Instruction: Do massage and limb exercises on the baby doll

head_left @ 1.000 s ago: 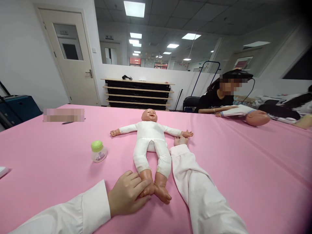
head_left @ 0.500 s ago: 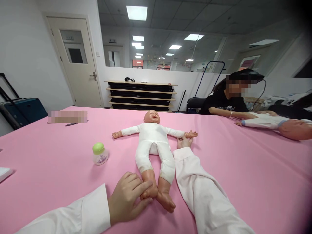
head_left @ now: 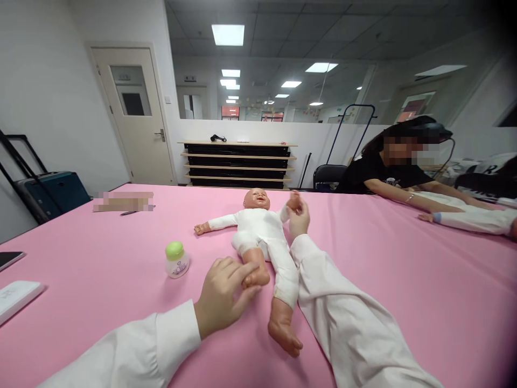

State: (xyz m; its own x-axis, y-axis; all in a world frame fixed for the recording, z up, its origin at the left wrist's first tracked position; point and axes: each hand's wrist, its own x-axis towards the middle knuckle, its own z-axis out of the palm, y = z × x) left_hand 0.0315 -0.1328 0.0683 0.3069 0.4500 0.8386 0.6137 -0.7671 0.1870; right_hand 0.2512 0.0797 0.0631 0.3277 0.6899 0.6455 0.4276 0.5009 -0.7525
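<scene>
A baby doll (head_left: 260,223) with a white cloth body lies on its back, its head pointing away from me. My left hand (head_left: 224,293) is closed round the doll's foot on the left side, and that leg is bent up at the knee. My right hand (head_left: 299,220) grips the doll's hand on the right side, holding that arm raised and bent in. The doll's other leg lies stretched toward me, and its other arm is spread out on the pink table cover (head_left: 133,275). A jar with a green lid (head_left: 176,260) stands left of the doll.
A white box-like object (head_left: 18,299) and a dark flat device (head_left: 10,260) lie at the left edge. A pen (head_left: 135,211) is farther back. At the right, another person (head_left: 391,167) handles a second doll (head_left: 472,220). Shelves (head_left: 238,164) stand behind the table.
My left hand has pushed the doll's foot away from me, bending the leg. My right hand has lifted the doll's arm from the table and brought it inward. The view has shifted slightly.
</scene>
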